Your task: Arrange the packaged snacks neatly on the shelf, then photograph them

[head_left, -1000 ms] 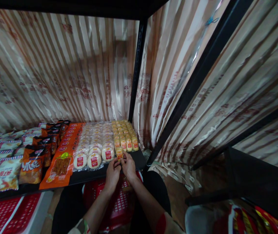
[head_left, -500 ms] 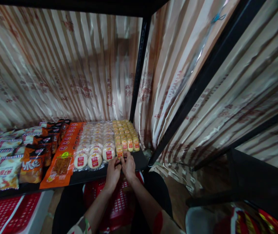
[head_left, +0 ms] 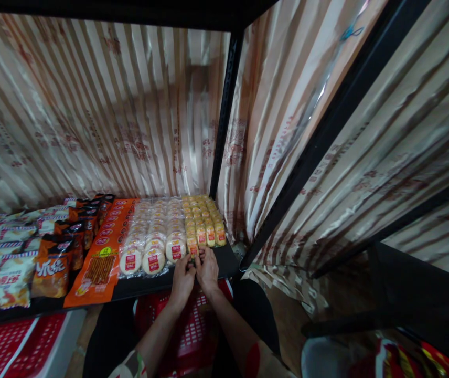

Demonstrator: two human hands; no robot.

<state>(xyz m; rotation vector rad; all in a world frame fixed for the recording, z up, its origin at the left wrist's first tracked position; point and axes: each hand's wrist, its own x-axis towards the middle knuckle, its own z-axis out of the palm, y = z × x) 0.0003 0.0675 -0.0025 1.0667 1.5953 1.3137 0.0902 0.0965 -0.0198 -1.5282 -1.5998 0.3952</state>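
At the shelf's front edge, a small yellow snack packet (head_left: 192, 245) with an orange-red label stands at the near end of the leftmost yellow row. My left hand (head_left: 182, 279) pinches at its lower left, fingers closed. From the right, my right hand (head_left: 207, 270) has its fingers closed on the packet's lower end. The fingertips partly cover its bottom. Behind it and to its right are rows of matching yellow packets (head_left: 210, 234). Just left stand rows of round white rice crackers (head_left: 153, 260) in clear wrappers with red labels.
Along the dark shelf (head_left: 141, 284), an orange pretzel-stick bag (head_left: 99, 268), brown-orange snack bags (head_left: 51, 270) and white snack bags (head_left: 11, 281) extend left. Black posts (head_left: 224, 113) rise at the corner. A red plastic basket (head_left: 195, 331) sits below my hands. Striped sheeting (head_left: 130, 110) hangs behind.
My hands and the yellow packet have hardly moved. The fingertips sit very slightly lower, and the view has shifted a little.
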